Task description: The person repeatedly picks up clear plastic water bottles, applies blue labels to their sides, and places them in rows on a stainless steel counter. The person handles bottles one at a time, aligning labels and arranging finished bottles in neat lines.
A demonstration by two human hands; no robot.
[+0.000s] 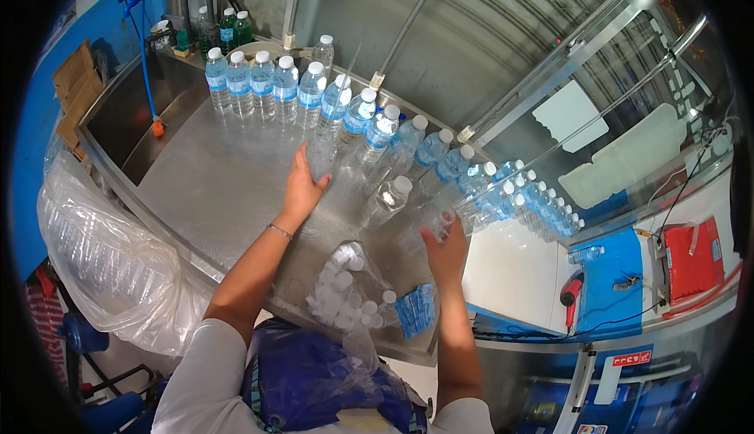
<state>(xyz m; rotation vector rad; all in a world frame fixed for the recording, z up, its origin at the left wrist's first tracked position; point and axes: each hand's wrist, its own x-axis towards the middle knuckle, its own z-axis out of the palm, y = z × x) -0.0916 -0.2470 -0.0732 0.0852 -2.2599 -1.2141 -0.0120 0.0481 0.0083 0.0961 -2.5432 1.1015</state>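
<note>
My left hand [306, 180] is around the right... side of a clear plastic bottle [322, 152] without a label, which it grips upright. Another clear bottle [425, 231], uncapped, is held tilted in my right hand [446, 245]. Between the hands stands a white-capped clear bottle [384, 203]. Behind runs a long row of filled, blue-labelled bottles [285, 89]. Nearer me lie a plastic bag of white caps [344, 289] and a stack of blue labels [416, 310].
A stainless steel counter [200, 169] with a sink basin [165, 110] stands before me. A large plastic bag of empty bottles [118, 257] sits at left. At right are a red-and-black heat gun [571, 297] and keys [627, 282] on a white and blue surface.
</note>
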